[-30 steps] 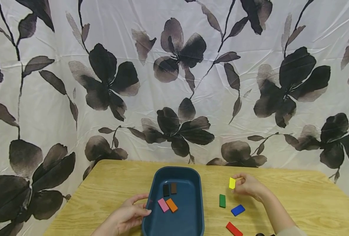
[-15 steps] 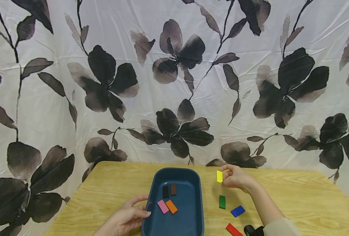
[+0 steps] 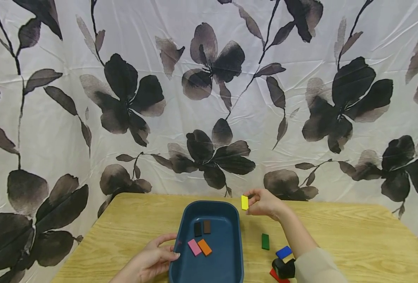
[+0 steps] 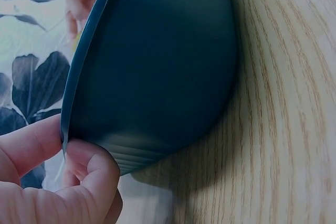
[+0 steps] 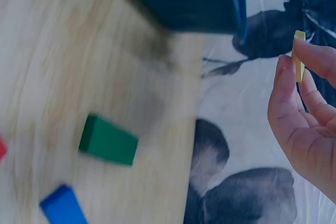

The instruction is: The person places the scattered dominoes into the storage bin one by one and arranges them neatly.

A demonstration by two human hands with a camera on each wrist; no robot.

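My right hand [image 3: 265, 204] pinches a yellow block [image 3: 244, 203] in the air, just off the far right corner of a dark blue tray [image 3: 214, 267]. In the right wrist view the yellow block [image 5: 298, 59] sits between thumb and fingertips. My left hand [image 3: 150, 257] pinches the tray's left rim; the left wrist view shows thumb and finger on that rim [image 4: 79, 72]. Inside the tray lie a black block [image 3: 198, 229], a brown block [image 3: 207, 226], a pink block [image 3: 195, 247] and an orange block [image 3: 204, 247], the last two touching or nearly so.
Right of the tray, a green block [image 3: 265, 241], a blue block [image 3: 284, 252] and a red block [image 3: 279, 276] lie on the wooden table [image 3: 364, 243]. The black wrist camera [image 3: 284, 269] partly covers the red one. Behind the table hangs a floral cloth [image 3: 166, 129].
My right hand has carried the yellow block left and slightly up, from above the table toward the tray's far right corner. The left hand keeps its hold on the rim.
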